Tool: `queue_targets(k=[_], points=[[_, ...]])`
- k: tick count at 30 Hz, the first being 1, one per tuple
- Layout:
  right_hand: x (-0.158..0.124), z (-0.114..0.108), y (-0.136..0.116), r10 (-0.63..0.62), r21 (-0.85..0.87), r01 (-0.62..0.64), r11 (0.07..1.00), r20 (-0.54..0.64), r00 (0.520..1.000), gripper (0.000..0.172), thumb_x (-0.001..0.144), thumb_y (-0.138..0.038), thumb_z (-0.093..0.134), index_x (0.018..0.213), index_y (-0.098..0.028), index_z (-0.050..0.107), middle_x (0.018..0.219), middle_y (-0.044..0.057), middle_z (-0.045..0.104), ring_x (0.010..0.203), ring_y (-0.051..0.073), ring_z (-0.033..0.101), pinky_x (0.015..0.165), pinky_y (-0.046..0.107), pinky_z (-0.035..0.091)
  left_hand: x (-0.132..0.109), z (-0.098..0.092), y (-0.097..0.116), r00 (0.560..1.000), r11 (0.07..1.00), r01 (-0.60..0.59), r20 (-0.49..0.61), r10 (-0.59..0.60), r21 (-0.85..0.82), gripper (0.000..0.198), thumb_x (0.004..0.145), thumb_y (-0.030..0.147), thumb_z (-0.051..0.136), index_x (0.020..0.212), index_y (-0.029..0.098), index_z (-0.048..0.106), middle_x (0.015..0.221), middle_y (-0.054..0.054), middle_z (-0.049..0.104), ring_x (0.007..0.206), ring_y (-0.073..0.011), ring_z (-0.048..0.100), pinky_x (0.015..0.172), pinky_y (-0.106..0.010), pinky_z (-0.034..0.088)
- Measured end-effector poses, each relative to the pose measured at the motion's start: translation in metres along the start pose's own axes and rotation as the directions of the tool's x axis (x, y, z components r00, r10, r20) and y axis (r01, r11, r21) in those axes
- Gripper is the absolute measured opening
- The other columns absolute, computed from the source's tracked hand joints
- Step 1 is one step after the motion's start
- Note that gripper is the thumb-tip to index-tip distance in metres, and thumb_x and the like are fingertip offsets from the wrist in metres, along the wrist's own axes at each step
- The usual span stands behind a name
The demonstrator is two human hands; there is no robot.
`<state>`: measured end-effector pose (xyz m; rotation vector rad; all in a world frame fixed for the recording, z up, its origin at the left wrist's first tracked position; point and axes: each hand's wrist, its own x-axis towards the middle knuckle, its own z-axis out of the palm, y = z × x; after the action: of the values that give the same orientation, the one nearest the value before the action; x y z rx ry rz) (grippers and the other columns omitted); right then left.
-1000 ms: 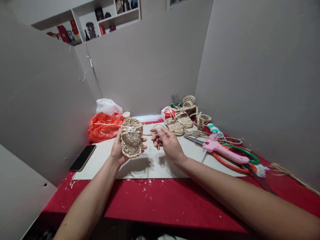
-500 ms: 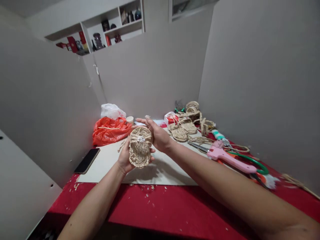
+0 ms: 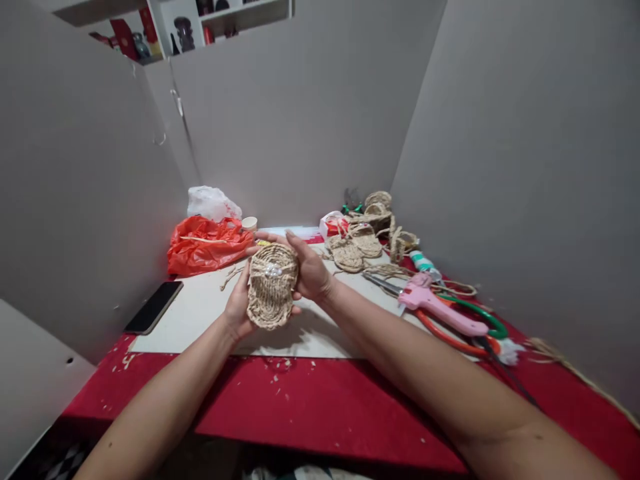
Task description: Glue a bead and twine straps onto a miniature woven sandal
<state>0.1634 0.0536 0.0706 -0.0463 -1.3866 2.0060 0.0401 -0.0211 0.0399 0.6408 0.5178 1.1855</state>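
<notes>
A small woven straw slipper point(image 3: 271, 297), with a cluster of white beads on its strap, is held up above the white board point(image 3: 320, 337). My left hand point(image 3: 237, 312) is closed round it from the left and beneath, with fingertips showing past its right edge. My right hand point(image 3: 311, 272) is at the slipper's upper right side, its fingers stretched out beyond the slipper's top end. The palm lies against or very near the edge; I cannot tell whether it bears any weight.
On the right lie a pink glue gun point(image 3: 445, 308), scissors with a green handle point(image 3: 493, 320), and cord point(image 3: 457, 288). Behind are more woven slippers point(image 3: 347, 255). A phone point(image 3: 154, 308), a red plastic bag point(image 3: 210, 247) and a paper cup point(image 3: 249, 223) are on the left. Grey panels surround the table.
The camera view has tilted down and shifted, so the table contents appear higher and further left. Both hands keep nearly the same pose at the slipper.
</notes>
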Motion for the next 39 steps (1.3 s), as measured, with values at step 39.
queue_targets(k=[39], points=[[0.011,-0.037,0.007,-0.005,0.129,0.037,0.991,-0.244,0.97,0.053,0.084,-0.066,0.044,0.11,-0.02,0.052,0.081,0.008,0.069,0.071,0.023,0.066,0.066,0.041,0.055,0.007,-0.014,0.0,0.971,0.954,-0.068,-0.202,0.132,0.292,0.024,0.087,0.028,0.057,0.1,0.011,0.068,0.088,-0.012,0.074,0.072,-0.0191,0.07,0.067,-0.029,0.057]])
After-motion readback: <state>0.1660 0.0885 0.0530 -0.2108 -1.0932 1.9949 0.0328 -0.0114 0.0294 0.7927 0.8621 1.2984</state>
